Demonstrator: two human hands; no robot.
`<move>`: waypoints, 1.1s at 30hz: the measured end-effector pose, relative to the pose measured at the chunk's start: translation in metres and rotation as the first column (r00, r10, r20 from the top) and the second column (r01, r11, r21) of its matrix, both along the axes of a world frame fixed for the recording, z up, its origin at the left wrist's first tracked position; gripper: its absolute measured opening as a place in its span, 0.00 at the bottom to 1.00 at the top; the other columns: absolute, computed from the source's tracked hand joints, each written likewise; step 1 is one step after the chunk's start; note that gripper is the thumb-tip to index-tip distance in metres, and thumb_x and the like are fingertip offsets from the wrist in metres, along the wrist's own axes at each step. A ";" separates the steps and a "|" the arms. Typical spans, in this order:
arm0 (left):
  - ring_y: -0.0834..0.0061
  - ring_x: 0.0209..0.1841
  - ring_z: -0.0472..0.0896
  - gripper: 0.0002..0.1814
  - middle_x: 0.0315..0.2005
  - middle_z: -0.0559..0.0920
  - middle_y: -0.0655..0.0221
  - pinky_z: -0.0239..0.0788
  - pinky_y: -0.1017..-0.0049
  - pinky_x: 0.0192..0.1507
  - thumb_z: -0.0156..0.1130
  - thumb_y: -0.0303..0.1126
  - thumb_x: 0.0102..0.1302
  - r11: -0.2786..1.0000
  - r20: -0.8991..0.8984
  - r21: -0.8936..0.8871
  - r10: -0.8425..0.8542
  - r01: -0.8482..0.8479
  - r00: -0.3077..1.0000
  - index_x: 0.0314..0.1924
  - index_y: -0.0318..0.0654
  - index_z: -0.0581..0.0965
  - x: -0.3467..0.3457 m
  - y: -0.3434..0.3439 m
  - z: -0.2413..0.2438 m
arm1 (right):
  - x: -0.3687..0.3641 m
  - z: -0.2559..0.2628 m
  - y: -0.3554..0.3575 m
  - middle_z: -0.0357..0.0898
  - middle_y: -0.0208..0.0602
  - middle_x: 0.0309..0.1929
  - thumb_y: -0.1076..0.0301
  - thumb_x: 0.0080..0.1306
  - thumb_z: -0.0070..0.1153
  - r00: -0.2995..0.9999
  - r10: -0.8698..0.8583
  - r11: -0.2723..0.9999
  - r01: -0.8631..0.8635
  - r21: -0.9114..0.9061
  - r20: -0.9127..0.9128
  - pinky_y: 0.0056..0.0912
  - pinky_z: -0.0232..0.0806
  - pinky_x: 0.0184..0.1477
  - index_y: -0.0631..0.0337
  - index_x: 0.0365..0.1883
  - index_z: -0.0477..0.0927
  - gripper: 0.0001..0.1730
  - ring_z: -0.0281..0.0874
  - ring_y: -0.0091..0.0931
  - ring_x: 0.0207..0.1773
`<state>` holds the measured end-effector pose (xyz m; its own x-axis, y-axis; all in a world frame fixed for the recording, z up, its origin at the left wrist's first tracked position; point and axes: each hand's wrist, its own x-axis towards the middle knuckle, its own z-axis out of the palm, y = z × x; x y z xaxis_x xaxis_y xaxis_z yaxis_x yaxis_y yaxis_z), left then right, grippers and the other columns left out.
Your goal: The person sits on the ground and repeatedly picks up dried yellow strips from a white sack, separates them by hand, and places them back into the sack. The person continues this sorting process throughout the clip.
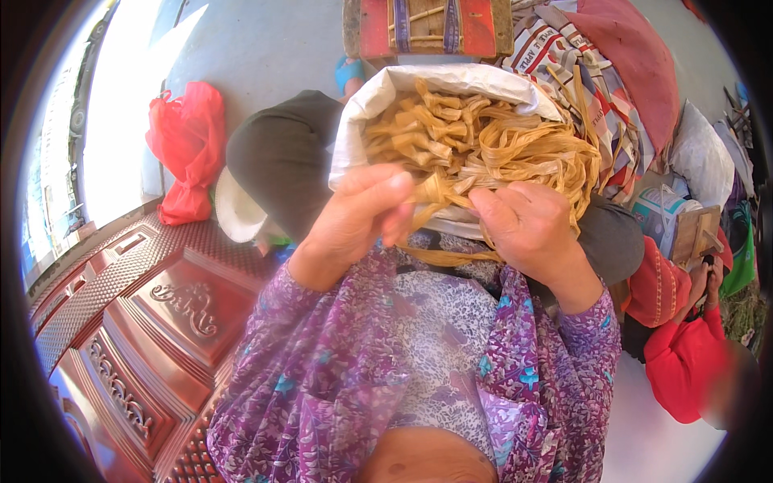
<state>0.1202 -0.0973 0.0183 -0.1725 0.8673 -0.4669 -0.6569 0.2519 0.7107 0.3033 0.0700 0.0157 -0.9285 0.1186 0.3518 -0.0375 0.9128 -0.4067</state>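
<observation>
My left hand [368, 208] is curled around one end of a flat, tan, ribbon-like strip [433, 188]. The fingers of my right hand [528, 220] pinch the same strip, which has a folded or knotted part between the two hands. Below them, a slack tan length [450, 257] sags across my lap. Just beyond my hands stands a white woven sack [349, 145] with its rim rolled down. Inside it, knotted pieces [429, 136] lie on the left and long loose strips [531, 151] on the right, some trailing over the edge.
A wooden stool [429, 27] with red paint stands beyond the sack. Patterned cloth [595, 108] is heaped to its right. On the left are a red plastic bag [190, 142] and an embossed reddish door [175, 314]. Another person [682, 362] in red sits at right, near a bucket [655, 211].
</observation>
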 end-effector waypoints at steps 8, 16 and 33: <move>0.71 0.37 0.83 0.16 0.33 0.84 0.63 0.75 0.71 0.42 0.58 0.38 0.74 0.999 -0.651 -0.052 -0.037 0.003 0.758 0.47 0.29 0.80 -0.015 -0.004 -0.012 | 0.001 -0.011 -0.002 0.70 0.27 0.21 0.69 0.54 0.58 0.999 -0.036 0.999 0.037 -0.025 0.033 0.31 0.67 0.24 0.55 0.35 0.76 0.09 0.77 0.26 0.26; 0.70 0.37 0.79 0.11 0.30 0.78 0.71 0.71 0.60 0.55 0.64 0.31 0.50 0.858 -0.931 -0.125 0.073 0.499 -0.357 0.36 0.41 0.80 0.005 0.016 -0.004 | -0.008 -0.001 -0.010 0.71 0.26 0.20 0.69 0.55 0.57 0.991 0.080 0.997 -0.082 0.015 0.110 0.32 0.68 0.24 0.55 0.28 0.73 0.05 0.77 0.27 0.26; 0.55 0.35 0.79 0.07 0.31 0.81 0.61 0.70 0.62 0.40 0.65 0.27 0.61 0.920 -0.987 -0.101 -0.139 0.379 0.075 0.39 0.35 0.81 -0.027 0.016 -0.010 | -0.011 -0.013 0.013 0.69 0.26 0.25 0.66 0.56 0.56 0.997 0.011 0.987 -0.024 0.161 0.080 0.28 0.67 0.29 0.55 0.32 0.74 0.07 0.74 0.24 0.30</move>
